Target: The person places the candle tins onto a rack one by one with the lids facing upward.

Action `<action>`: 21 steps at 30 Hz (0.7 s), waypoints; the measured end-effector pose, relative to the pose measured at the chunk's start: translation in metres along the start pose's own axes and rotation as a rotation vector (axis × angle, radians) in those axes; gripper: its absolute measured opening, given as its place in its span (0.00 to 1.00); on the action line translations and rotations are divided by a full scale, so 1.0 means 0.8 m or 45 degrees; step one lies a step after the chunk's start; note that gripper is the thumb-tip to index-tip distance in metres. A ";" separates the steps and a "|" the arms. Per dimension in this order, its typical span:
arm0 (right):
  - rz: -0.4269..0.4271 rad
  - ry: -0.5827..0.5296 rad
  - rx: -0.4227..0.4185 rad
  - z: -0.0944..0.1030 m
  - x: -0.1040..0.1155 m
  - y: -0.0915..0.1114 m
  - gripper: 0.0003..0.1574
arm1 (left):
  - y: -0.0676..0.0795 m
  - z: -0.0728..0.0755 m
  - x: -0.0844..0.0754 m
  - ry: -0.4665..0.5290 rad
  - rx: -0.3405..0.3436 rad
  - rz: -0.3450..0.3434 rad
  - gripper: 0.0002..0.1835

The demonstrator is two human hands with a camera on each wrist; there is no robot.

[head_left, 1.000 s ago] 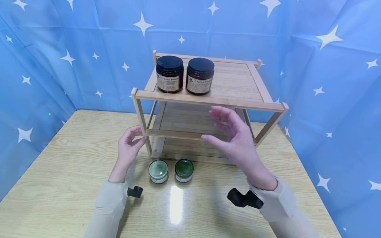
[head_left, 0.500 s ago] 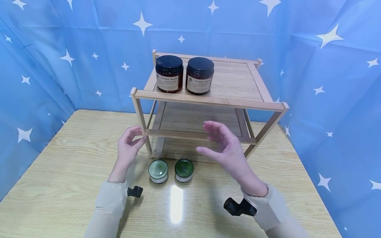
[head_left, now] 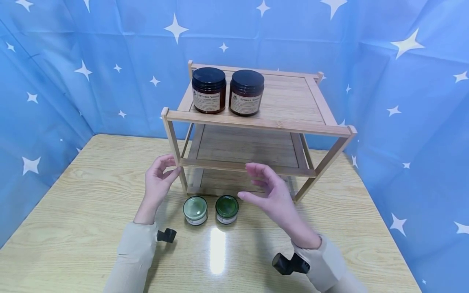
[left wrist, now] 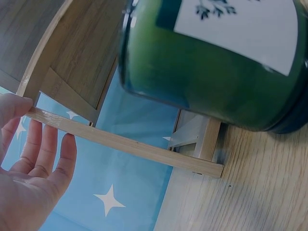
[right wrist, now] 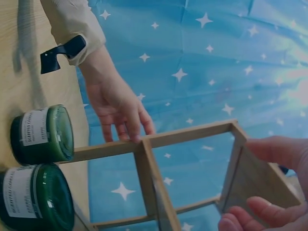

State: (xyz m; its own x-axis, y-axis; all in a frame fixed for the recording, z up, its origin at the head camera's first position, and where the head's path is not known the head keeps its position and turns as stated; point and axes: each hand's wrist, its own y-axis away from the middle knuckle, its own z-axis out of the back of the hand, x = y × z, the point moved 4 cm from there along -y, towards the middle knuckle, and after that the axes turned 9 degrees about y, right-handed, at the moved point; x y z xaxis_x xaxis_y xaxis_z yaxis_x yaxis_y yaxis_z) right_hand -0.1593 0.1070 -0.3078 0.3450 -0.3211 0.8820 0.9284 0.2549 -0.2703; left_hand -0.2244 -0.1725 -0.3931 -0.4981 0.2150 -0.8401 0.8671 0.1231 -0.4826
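My left hand (head_left: 157,181) pinches the front left post of a three-tier wooden shelf (head_left: 256,123), thumb on one side and fingers on the other, as the left wrist view shows. In front of the shelf's base, two small glass candle jars stand on the table: a pale green one (head_left: 195,208) and a dark green one (head_left: 226,208). A green jar (left wrist: 207,62) with a white label fills the top of the left wrist view. My right hand (head_left: 275,197) hovers just right of the dark green jar, thumb and fingers spread apart, holding nothing.
Two amber candle jars with black lids, a left one (head_left: 209,91) and a right one (head_left: 246,93), stand on the top shelf's left half. A blue star-patterned curtain (head_left: 110,61) hangs behind the wooden table (head_left: 91,195).
My right hand has come down and to the left, from before the middle shelf to beside the dark green jar. The left hand keeps its hold on the post.
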 end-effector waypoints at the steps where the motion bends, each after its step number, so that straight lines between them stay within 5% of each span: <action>1: -0.002 0.003 0.003 -0.002 -0.002 0.001 0.36 | 0.000 0.000 0.000 -0.002 -0.001 0.000 0.21; 21: -0.057 0.017 0.055 -0.027 -0.041 0.009 0.34 | 0.000 0.000 -0.001 -0.011 -0.012 0.005 0.21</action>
State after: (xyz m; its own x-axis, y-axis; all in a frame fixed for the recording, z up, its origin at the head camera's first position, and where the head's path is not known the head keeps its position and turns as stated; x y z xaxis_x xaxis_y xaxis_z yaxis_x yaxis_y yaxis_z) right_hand -0.1609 0.0996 -0.3469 0.3055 -0.3452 0.8874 0.9361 0.2793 -0.2136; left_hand -0.2238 -0.1724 -0.3923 -0.4946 0.2068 -0.8442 0.8690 0.1311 -0.4771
